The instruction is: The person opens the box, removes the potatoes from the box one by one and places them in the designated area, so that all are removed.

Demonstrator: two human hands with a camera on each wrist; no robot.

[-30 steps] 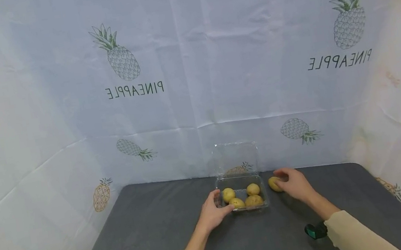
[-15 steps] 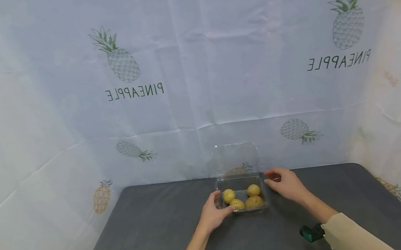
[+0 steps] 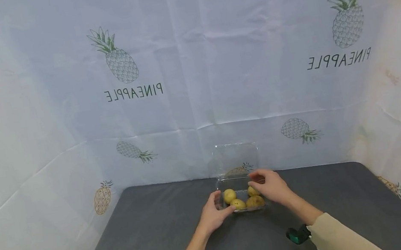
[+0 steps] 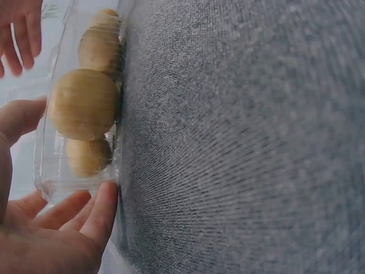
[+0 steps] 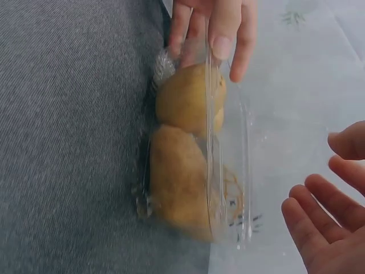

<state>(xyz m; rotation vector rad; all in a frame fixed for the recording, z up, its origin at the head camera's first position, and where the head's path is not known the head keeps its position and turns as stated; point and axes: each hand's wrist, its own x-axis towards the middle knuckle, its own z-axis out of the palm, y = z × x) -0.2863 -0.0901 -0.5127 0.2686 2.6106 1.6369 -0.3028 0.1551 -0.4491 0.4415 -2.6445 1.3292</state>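
A clear plastic clamshell container (image 3: pixel 242 210) stands on the dark tabletop with its lid (image 3: pixel 234 154) raised at the back. Several potatoes (image 3: pixel 229 196) lie inside it. My left hand (image 3: pixel 213 216) grips the container's left end, thumb over the front rim and fingers along the side wall. Over the right side of the container is my right hand (image 3: pixel 272 187), partly covering the back-right potato (image 3: pixel 252 191). In the right wrist view, my right hand (image 5: pixel 331 205) has thumb and fingers spread apart, with nothing seen between them. A brown potato (image 5: pixel 179 182) lies near the wall there.
The dark grey table (image 3: pixel 155 235) extends on both sides of the container. Behind it hangs a white pineapple-print cloth (image 3: pixel 189 79), which also covers the sides. Black devices (image 3: pixel 298 234) are worn on both wrists.
My right hand has moved left, from the loose potato beside the container to above its right side. That loose potato is now out of sight. The left hand keeps its place.
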